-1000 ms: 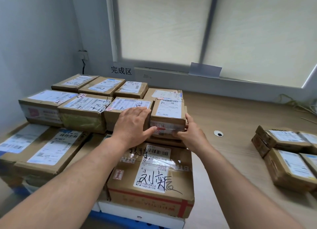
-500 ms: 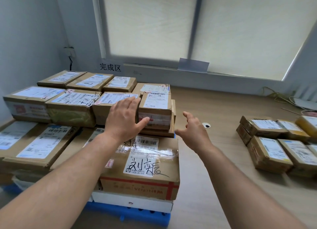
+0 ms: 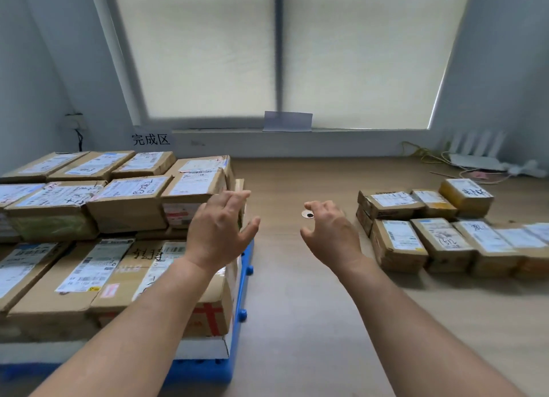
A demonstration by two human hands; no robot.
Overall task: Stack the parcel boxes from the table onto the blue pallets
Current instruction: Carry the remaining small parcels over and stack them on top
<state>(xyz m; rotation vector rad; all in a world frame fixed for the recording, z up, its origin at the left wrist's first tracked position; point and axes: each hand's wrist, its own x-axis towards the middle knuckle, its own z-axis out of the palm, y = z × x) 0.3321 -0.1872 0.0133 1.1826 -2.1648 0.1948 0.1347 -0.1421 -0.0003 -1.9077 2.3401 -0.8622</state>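
Hovering empty, your left hand (image 3: 218, 233) and right hand (image 3: 328, 227) both had fingers loose, holding nothing. The parcel boxes (image 3: 416, 239) sat on the table (image 3: 297, 307) to your right, well apart from the blue pallet (image 3: 242, 280). The top box (image 3: 194, 188) sat at the stack's edge; a careless brush from your left hand could have toppled it.

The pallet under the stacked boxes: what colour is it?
Blue, seen in the head view: the pallet.

soft daylight glows through the drawn window blinds (image 3: 267, 49) at upper centre. shadows are faint. wide-angle bending tilts the walls at the frame edges; slight motion blur throughout.
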